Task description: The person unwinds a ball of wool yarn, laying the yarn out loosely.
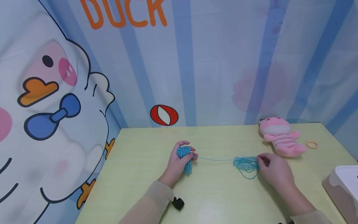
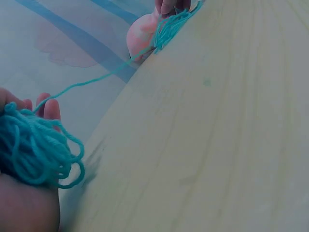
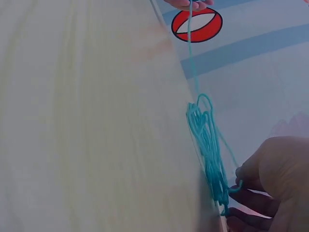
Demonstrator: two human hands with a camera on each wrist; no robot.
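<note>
A wound bundle of turquoise yarn [image 1: 183, 151] sits in my left hand [image 1: 175, 161], whose thumb and fingers curl round it. Loose loops of that bundle [image 2: 43, 150] hang out past the palm in the left wrist view. One strand [image 1: 215, 160] runs from it across to a looser skein of the same yarn [image 1: 246, 164] on the table. At the skein's right end, my right hand [image 1: 275, 169] pinches the yarn between thumb and fingertips. The right wrist view shows the long loops of the skein [image 3: 207, 145] trailing from those fingers.
A pink plush toy [image 1: 281, 137] lies at the back right of the table [image 1: 212, 193], with a small yellowish ring [image 1: 311, 144] beside it. A white-topped box [image 1: 344, 183] stands at the right edge. Behind hangs a printed cloth [image 1: 218, 62].
</note>
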